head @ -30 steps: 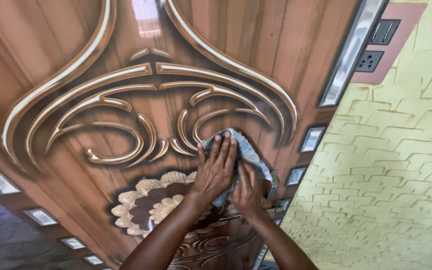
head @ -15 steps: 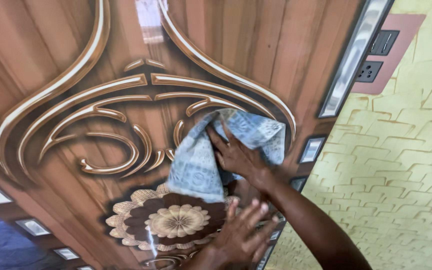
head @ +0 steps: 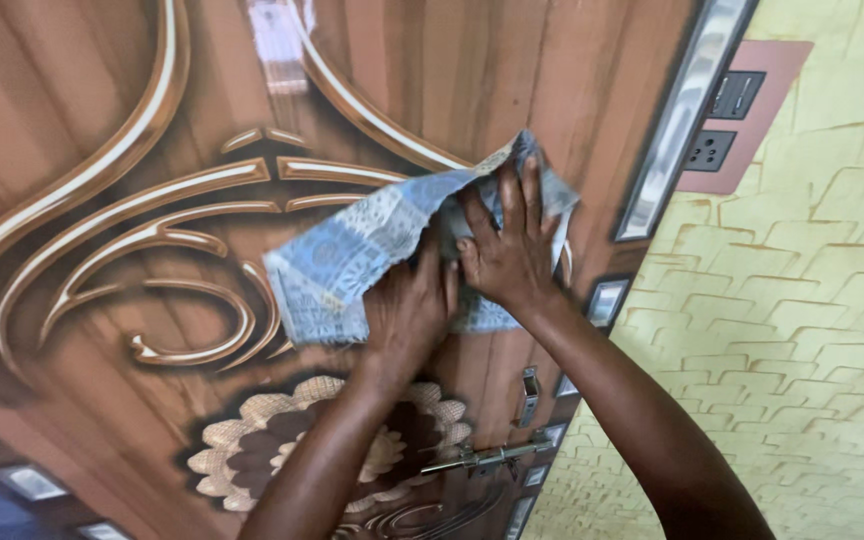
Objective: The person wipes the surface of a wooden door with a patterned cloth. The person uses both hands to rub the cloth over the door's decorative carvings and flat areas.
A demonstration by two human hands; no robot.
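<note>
Wiping a carved brown door [head: 102, 120], left hand [head: 407, 310] and right hand [head: 512, 250] both flat on a blue patterned cloth [head: 352, 250], fresh panel likely next.

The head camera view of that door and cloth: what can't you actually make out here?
- Part of the door behind the blue cloth: covered by it.
- Palms of the left hand and right hand: pressed against the cloth, facing away.
- Door's top and bottom: cut off by the frame edges.
- Latch: partly hidden by the left forearm.
- Wall sockets: too small for detail.
</note>
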